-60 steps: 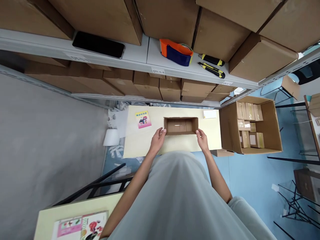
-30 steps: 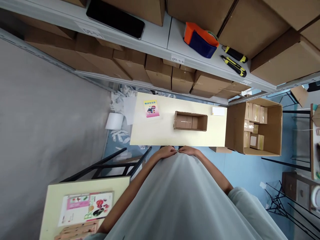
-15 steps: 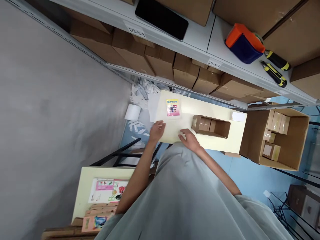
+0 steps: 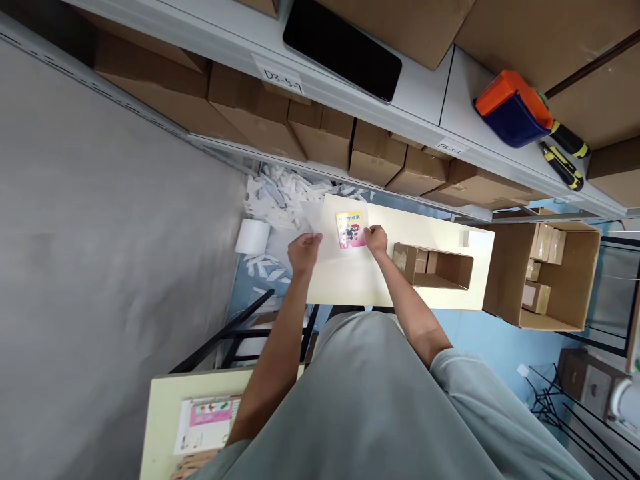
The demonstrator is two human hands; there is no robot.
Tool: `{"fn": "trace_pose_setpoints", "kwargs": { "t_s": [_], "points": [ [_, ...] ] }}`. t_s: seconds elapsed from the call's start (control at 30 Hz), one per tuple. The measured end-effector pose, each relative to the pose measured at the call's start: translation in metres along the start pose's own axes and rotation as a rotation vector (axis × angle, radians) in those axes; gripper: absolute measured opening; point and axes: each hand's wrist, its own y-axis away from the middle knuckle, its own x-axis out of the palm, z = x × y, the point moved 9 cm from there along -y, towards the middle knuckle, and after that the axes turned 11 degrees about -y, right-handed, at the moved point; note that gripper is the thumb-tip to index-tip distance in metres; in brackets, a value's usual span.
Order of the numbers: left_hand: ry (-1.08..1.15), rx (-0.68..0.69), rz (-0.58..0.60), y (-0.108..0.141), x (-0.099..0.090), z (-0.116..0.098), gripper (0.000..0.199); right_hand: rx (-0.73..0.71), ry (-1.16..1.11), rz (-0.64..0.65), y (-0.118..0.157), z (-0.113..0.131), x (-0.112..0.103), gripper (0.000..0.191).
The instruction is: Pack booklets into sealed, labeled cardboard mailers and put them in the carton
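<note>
A small yellow-and-pink picture booklet [image 4: 351, 230] lies on a thin translucent sheet [image 4: 327, 248] over the cream tabletop [image 4: 345, 283]. My left hand [image 4: 305, 253] is closed in a pinch at the left part of the sheet, which sticks out past the table's left end. On the other side, my right hand [image 4: 377, 240] pinches the sheet's edge close beside the booklet's right side. Whether its fingertips also touch the booklet is too small to tell. To the right of that hand stands a long open cardboard box [image 4: 443, 279] with smaller brown pieces inside.
A white roll [image 4: 253, 237] and paper scraps [image 4: 285, 193] lie left of the table. A large carton [image 4: 507, 287] with small boxes stands right. Above runs a shelf [image 4: 425, 127] with a black phone [image 4: 343, 50], tape dispenser [image 4: 515, 110] and cutter knives [image 4: 563, 165].
Both hands have moved forward from the near part of the table and closed from loosely curled fingers onto the sheet. The view has shifted slightly.
</note>
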Motion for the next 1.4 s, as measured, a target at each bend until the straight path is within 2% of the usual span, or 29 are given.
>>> {"fn": "trace_pose_setpoints", "kwargs": {
  "t_s": [0.1,0.2,0.33,0.43,0.53,0.67,0.73,0.87,0.93,1.0,1.07,1.13,1.2,1.27,1.33,1.4],
  "points": [
    [0.086,0.086,0.117,0.020,0.035,-0.027,0.032,-0.004,0.011,-0.017,-0.001,-0.003,0.002,0.010],
    [0.107,0.124,0.234,0.034,0.076,-0.046,0.031,-0.010,0.011,-0.041,-0.002,-0.003,0.000,0.012],
    [0.048,0.153,0.309,0.040,0.117,-0.054,0.030,-0.039,-0.024,-0.071,0.001,0.001,-0.007,0.022],
    [0.041,0.179,0.354,0.044,0.130,-0.052,0.027,-0.125,-0.021,-0.101,0.010,0.010,-0.009,0.026],
    [0.007,0.173,0.321,0.042,0.120,-0.043,0.027,-0.139,0.062,-0.094,0.020,0.012,-0.002,0.034],
    [-0.130,0.007,0.113,0.020,0.080,-0.021,0.038,-0.046,0.090,-0.087,0.027,0.005,0.005,0.029],
    [-0.163,-0.058,0.101,0.009,0.072,-0.018,0.038,0.021,0.057,-0.060,0.025,0.001,0.008,0.022],
    [-0.123,-0.046,0.183,0.001,0.077,-0.042,0.019,0.091,0.010,0.001,0.021,0.007,0.007,0.017],
    [-0.077,-0.016,0.216,0.005,0.076,-0.060,0.019,0.089,-0.013,0.021,0.023,0.016,0.002,0.022],
    [-0.033,0.017,0.225,0.014,0.064,-0.078,0.027,0.052,-0.043,0.032,0.032,0.028,-0.007,0.030],
    [0.028,0.057,0.248,0.031,0.045,-0.095,0.039,-0.057,-0.118,0.021,0.048,0.043,-0.024,0.042],
    [0.131,0.102,0.315,0.056,0.024,-0.113,0.052,-0.193,-0.252,-0.007,0.071,0.054,-0.051,0.057],
    [0.245,0.142,0.396,0.087,0.007,-0.132,0.061,-0.282,-0.417,-0.010,0.096,0.054,-0.084,0.074],
    [0.321,0.166,0.451,0.121,-0.002,-0.147,0.063,-0.312,-0.565,0.057,0.119,0.044,-0.114,0.082],
    [0.365,0.176,0.483,0.151,0.002,-0.160,0.061,-0.365,-0.689,0.178,0.141,0.034,-0.142,0.069],
    [0.364,0.179,0.513,0.179,0.017,-0.168,0.061,-0.428,-0.760,0.265,0.159,0.024,-0.172,0.048]
  ]
}}
